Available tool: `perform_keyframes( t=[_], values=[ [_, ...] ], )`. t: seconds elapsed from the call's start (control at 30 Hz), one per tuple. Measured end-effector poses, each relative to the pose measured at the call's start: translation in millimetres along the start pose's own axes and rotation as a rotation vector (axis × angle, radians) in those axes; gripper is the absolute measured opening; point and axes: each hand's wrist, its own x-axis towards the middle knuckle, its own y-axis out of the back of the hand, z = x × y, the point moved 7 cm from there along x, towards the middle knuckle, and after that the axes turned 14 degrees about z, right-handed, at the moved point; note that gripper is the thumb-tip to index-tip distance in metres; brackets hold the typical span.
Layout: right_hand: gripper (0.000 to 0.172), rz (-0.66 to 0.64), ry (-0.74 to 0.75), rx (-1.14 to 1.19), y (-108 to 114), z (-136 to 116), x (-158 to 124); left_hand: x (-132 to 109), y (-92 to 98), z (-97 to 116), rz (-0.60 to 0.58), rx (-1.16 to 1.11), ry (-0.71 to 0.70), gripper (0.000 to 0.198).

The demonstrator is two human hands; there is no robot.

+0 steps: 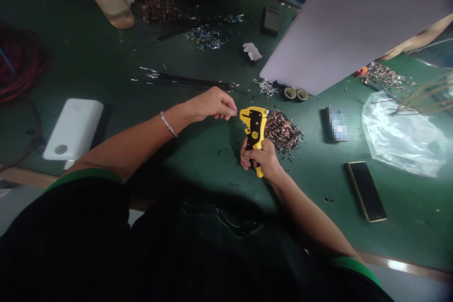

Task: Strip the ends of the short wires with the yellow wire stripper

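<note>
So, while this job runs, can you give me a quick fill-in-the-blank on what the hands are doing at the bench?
The right hand grips a wire stripper coloured yellow and ____.
The left hand pinches a thin wire end, and a metal bracelet circles the ____ wrist.
A heap of copper-coloured wire pieces lies on the stripper's ____ side in this view.
The bench top is ____.

Missing words: black; left; right; green.

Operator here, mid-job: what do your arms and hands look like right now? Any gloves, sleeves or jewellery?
The left hand and right hand are bare, with no gloves. Short black sleeves end in green trim, and a slim silver bangle circles the left wrist.
</note>
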Motion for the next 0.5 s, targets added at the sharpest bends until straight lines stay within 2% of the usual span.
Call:
perform_keyframes(
  t=[0.33,0.5],
  values=[
    [0.015,-0.02,0.009,-0.029,2,5,3,0,0.5,1,-0.005,0.011,-0.001,0.002],
    [0.023,-0.141,-0.031,0.1,0,-7,-1,-3,4.3,7,0.037,0.02,-0.013,0.004]
  ],
)
